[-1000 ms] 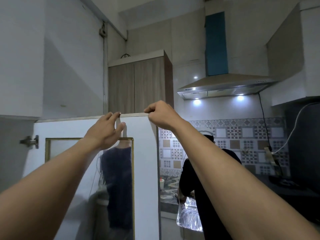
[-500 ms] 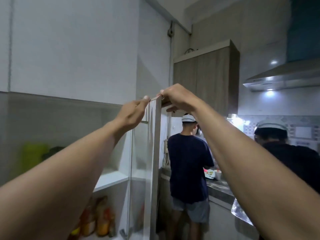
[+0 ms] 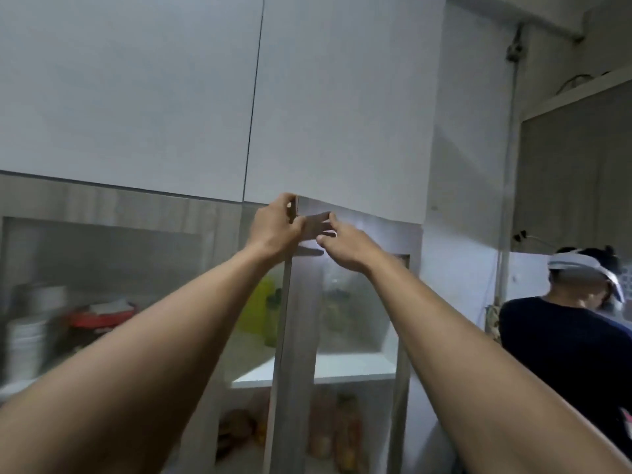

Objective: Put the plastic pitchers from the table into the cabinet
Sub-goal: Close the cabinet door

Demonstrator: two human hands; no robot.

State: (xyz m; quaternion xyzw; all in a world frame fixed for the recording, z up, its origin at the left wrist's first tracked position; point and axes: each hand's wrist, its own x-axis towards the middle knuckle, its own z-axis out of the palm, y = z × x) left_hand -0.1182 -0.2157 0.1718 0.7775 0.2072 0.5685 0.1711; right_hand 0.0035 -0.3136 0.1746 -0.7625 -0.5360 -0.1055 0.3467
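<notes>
A yellow-green plastic pitcher (image 3: 257,304) stands on the white upper shelf (image 3: 342,371) inside the cabinet, with a darker green one (image 3: 273,316) beside it. A clear pitcher (image 3: 337,302) shows dimly through the glass. The glass cabinet door (image 3: 295,354) stands slightly ajar, nearly edge-on to the opening. My left hand (image 3: 273,227) grips the door's top corner. My right hand (image 3: 345,244) lies against the front of the door's top rail, fingers stretched out.
White upper cabinet doors (image 3: 171,97) hang just above my hands. Stacked white bowls (image 3: 27,336) and a red item (image 3: 102,318) sit behind the left glass. Bottles (image 3: 342,432) fill the lower shelf. A person in a dark shirt (image 3: 564,354) stands close at the right.
The door has swung from wide open to nearly against the cabinet, with both hands following its top edge. My view turned left toward the cabinet. My right hand went from a fist to flat fingers.
</notes>
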